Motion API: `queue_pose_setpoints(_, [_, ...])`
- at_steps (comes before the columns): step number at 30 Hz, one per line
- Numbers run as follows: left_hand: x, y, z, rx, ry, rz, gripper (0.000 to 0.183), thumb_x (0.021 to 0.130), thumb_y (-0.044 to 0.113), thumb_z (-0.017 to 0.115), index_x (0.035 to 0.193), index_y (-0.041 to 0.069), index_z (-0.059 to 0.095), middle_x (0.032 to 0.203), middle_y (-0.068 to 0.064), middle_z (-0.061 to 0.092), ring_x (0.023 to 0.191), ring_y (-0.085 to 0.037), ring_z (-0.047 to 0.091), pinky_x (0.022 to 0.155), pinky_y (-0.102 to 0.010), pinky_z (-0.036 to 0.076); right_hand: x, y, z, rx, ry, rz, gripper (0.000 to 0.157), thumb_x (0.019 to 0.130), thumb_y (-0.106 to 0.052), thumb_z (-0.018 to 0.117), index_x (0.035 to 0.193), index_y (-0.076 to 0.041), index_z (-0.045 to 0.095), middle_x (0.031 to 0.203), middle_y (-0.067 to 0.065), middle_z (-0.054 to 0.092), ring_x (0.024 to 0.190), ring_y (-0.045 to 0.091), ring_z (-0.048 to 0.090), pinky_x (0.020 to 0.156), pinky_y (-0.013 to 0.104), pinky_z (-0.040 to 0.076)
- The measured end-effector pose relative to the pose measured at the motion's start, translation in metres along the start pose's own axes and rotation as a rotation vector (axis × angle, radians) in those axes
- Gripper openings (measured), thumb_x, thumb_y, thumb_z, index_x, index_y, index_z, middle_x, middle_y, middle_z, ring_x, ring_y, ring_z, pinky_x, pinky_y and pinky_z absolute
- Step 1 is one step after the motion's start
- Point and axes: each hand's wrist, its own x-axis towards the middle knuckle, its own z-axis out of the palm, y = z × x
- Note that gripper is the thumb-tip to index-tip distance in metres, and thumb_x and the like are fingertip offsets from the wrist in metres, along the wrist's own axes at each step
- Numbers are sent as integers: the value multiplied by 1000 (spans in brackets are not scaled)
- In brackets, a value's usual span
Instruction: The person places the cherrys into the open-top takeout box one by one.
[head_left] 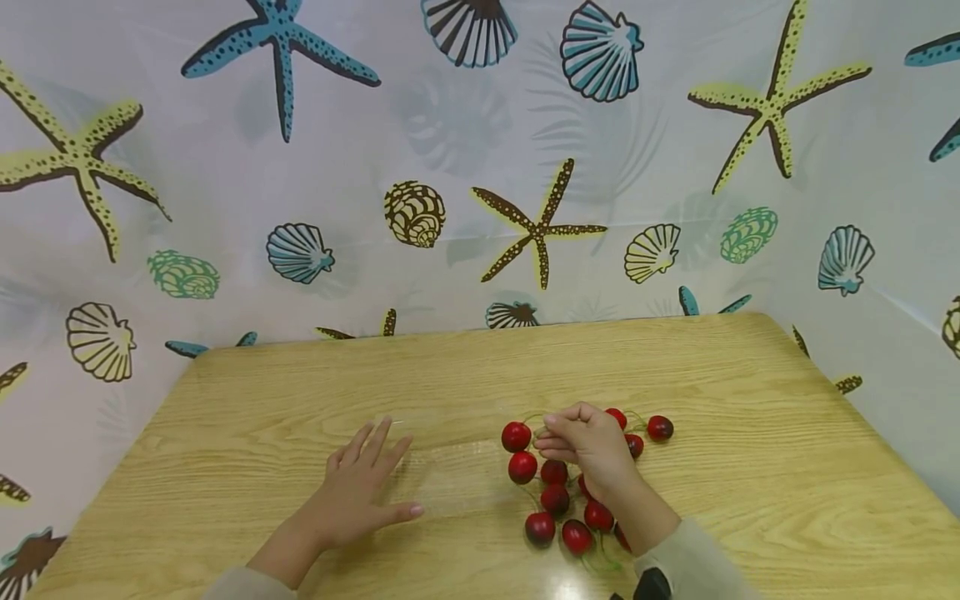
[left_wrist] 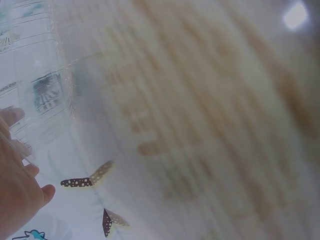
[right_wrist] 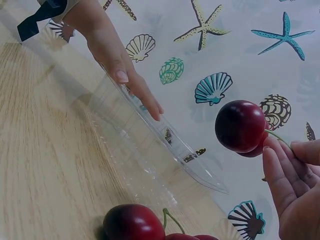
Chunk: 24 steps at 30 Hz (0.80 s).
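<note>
My right hand pinches a thin green stem between thumb and fingers. From that stem hangs a dark red cherry, with a second one partly hidden behind it in the right wrist view. Under and around this hand lie several more cherries on the table, some covered by the hand and wrist. My left hand touches a clear plastic container at its rim, fingers spread and fairly straight. The container is see-through, so its outline is faint in the head view.
The wood-grain table is backed by a white curtain printed with starfish and shells. A dark strap is at the right wrist. Two cherries lie to the right of the right hand, towards the far side.
</note>
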Motion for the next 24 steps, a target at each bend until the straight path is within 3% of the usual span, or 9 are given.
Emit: queue_pose_setpoints(24, [1, 1, 1, 6, 10, -16, 85, 73, 61, 51, 137, 11, 27, 142, -16, 5, 126, -39, 1, 89, -61, 9, 9, 11, 23, -13, -50, 18, 6, 83, -2, 55, 82, 4, 53, 73, 13, 62, 63, 18, 62, 61, 30, 49])
